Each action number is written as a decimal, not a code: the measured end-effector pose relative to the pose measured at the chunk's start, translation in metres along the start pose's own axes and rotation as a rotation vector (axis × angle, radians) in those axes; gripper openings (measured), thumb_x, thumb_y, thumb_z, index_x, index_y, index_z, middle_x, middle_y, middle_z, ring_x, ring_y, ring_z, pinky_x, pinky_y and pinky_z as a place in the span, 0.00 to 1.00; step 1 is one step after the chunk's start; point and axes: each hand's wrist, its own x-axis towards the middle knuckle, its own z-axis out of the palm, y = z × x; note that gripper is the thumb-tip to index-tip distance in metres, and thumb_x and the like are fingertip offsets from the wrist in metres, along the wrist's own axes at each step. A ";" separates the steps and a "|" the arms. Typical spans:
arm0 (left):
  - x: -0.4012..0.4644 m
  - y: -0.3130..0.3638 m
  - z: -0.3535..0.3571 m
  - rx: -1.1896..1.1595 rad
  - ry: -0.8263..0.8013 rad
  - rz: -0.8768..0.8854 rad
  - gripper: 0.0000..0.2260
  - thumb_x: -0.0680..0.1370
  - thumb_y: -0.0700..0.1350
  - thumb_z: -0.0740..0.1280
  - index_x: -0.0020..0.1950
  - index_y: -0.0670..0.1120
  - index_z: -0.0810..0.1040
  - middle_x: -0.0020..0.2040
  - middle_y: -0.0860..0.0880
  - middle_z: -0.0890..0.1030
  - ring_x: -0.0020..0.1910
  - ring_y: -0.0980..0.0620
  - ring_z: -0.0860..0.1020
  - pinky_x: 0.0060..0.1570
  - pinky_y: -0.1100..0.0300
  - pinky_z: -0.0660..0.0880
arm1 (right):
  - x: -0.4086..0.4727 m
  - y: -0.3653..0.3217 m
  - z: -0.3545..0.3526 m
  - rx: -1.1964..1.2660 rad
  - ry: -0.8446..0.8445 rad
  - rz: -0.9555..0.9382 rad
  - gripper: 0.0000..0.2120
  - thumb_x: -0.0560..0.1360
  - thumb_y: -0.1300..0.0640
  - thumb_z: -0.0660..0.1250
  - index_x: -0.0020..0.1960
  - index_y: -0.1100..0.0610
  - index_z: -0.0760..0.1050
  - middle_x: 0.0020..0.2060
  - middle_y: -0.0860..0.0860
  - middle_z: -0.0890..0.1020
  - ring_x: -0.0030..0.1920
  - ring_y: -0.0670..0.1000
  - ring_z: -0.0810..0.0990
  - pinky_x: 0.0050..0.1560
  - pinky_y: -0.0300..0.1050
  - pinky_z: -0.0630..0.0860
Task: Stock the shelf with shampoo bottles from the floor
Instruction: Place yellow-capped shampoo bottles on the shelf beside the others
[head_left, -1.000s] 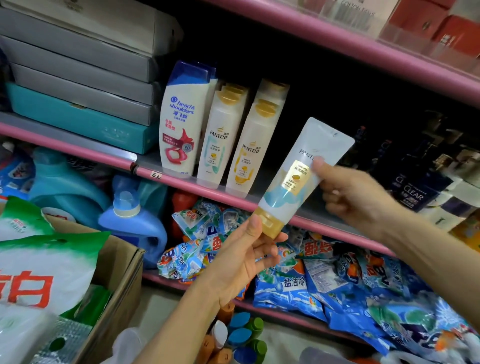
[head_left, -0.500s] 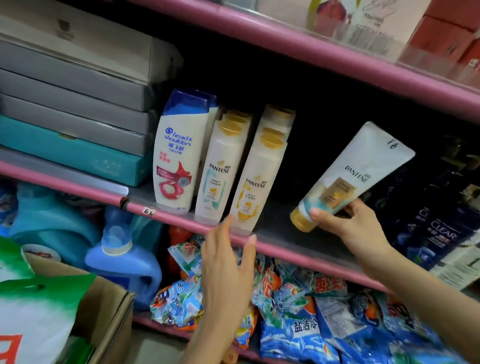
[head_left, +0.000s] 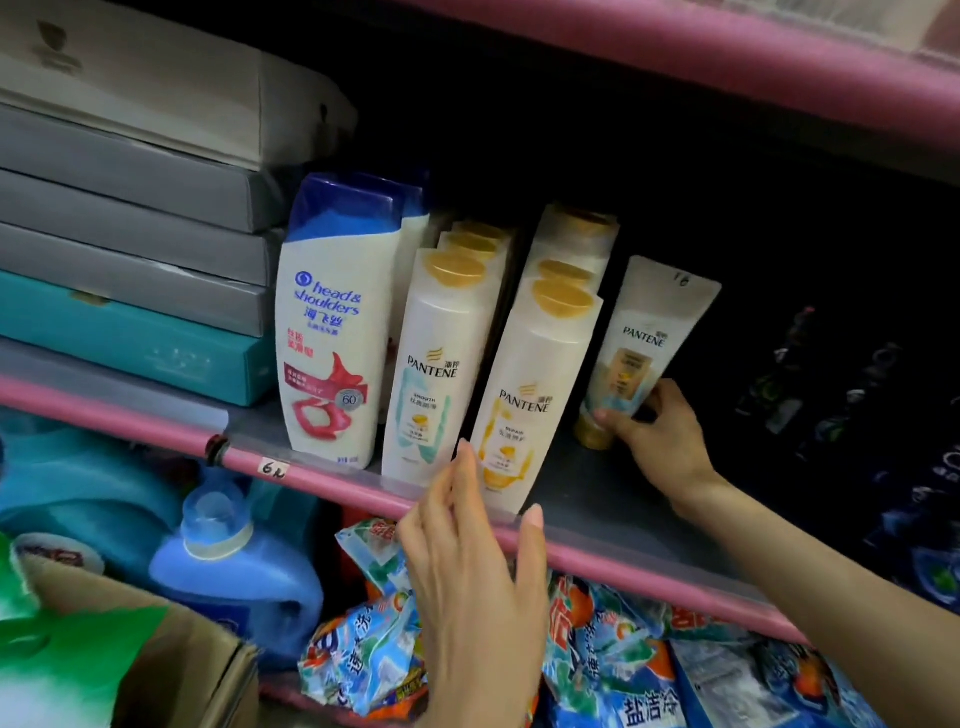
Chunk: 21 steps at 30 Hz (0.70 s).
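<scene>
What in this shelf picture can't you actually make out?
Head view only:
- Dark bottles at right: in shadow and blurred, labels unreadable.
- Rear Pantene bottles: hidden behind the front ones, count unclear.
- Tube cap: partly covered by the right hand.
- Left hand: whether it touches a bottle, unclear.
- Top shelf goods: cut off.

- Your left hand (head_left: 475, 561) is bare: no glove, ring, or wristband is visible.
- Your right hand (head_left: 657, 436) is also bare, with no jewellery visible.
- Both forearms are uncovered as far as the frame edge; no sleeve or cuff enters view.
- Your fingernails are short and unpainted where they show.
</scene>
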 end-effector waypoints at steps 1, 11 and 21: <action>0.001 -0.001 0.002 0.008 0.013 0.008 0.32 0.74 0.51 0.68 0.75 0.48 0.61 0.72 0.46 0.67 0.63 0.54 0.58 0.60 0.58 0.58 | 0.006 0.001 0.006 0.005 0.014 0.004 0.20 0.70 0.58 0.75 0.59 0.54 0.70 0.51 0.47 0.77 0.49 0.45 0.77 0.42 0.30 0.69; 0.005 -0.002 0.002 -0.014 0.064 0.057 0.29 0.74 0.56 0.60 0.73 0.44 0.65 0.64 0.44 0.71 0.56 0.58 0.57 0.59 0.68 0.53 | 0.048 0.003 0.048 -0.009 0.153 0.062 0.23 0.74 0.53 0.70 0.65 0.58 0.68 0.51 0.49 0.76 0.48 0.46 0.74 0.46 0.39 0.70; 0.007 -0.008 0.001 -0.042 0.045 0.044 0.27 0.73 0.51 0.65 0.71 0.45 0.69 0.63 0.46 0.72 0.56 0.61 0.56 0.56 0.71 0.52 | 0.064 0.011 0.067 -0.114 0.003 0.080 0.22 0.75 0.52 0.68 0.65 0.58 0.69 0.60 0.55 0.78 0.58 0.52 0.77 0.50 0.41 0.72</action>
